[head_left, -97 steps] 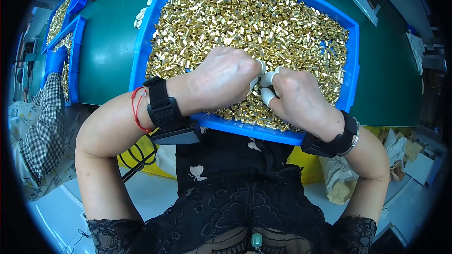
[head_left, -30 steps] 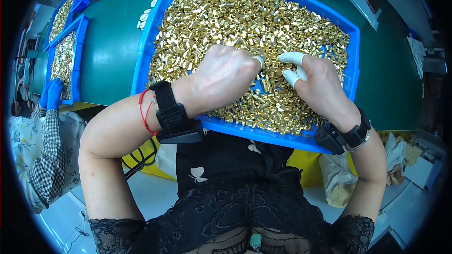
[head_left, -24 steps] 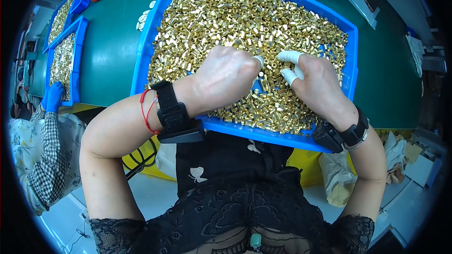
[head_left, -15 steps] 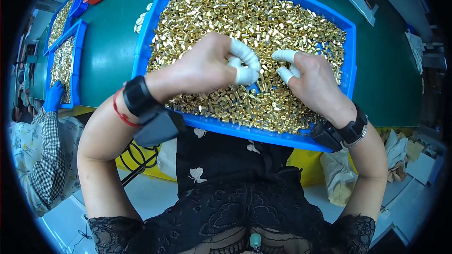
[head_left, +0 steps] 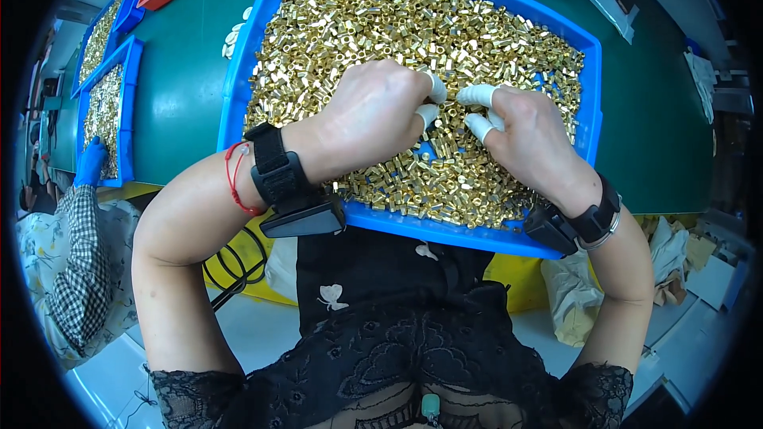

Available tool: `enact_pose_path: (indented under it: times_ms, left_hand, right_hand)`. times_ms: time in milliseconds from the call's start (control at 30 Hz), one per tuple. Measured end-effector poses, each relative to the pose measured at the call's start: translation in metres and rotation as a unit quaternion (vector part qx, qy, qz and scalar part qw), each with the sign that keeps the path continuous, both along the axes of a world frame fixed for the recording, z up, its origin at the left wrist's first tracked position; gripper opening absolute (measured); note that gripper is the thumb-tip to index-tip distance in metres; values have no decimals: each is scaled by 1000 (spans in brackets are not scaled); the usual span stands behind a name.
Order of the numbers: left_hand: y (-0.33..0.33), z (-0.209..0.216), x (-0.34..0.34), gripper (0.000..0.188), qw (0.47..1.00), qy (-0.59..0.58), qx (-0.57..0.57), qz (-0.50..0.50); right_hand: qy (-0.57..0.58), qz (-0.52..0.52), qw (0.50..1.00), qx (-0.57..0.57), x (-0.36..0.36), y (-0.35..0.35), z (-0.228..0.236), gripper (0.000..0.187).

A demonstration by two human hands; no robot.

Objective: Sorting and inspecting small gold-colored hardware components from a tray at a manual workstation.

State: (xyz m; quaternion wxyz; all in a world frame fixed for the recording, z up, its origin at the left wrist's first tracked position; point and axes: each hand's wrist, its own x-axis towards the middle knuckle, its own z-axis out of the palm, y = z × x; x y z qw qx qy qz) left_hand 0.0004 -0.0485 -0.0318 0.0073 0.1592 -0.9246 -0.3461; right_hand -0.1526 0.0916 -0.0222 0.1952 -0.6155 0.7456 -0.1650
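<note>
Left hand [head_left: 372,107], loosely curled, hold indiscernible; right hand [head_left: 526,123], part-open, fingertips [head_left: 477,94] parted; beneath both, brass-coloured fittings [head_left: 397,32] are lying in a blue tray [head_left: 445,232].

L hand [head_left: 369,111] rolled knuckles-up vs prev, fingers [head_left: 437,88] mostly hidden.

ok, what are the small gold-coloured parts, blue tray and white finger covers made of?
Small gold-coloured parts: shiny metal, possibly brass; glints off flat sides.
Large blue rectangular tray: probably smooth moulded plastic; even colour, rounded corners.
White finger covers: matte, perhaps latex; snug fit.
</note>
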Motion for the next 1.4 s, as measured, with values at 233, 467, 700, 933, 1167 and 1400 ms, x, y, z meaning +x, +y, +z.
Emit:
enact_pose_path:
  times_ms: [233, 467, 700, 933, 1167, 1400]
  left_hand:
    - [3, -2, -6, 17, 999, -16, -17, -25]
    - [5, 2, -8, 13, 999, -27, -10, -32]
    - [7, -5, -9, 13, 998, 11, -45, -50]
    - [9, -1, -9, 11, 996, 14, -61, -64]
    - [10, 5, -10, 9, 996, -24, -38, -75]
    - [14, -4, -9, 9, 994, -16, -64, -91]
  right_hand:
    - [21, 13, 1000, 9, -4, 0, 0, 25]
    - [12, 29, 999, -15, -7, 0, 2, 24]
    - [39, 41, 998, 0, -4, 0, -3, 25]
    - [43, 63, 997, 20, -7, -1, -2, 24]
    - [52, 67, 996, 22, -7, -1, -1, 22]
    - [62, 80, 995, 21, -3, -2, -1, 19]
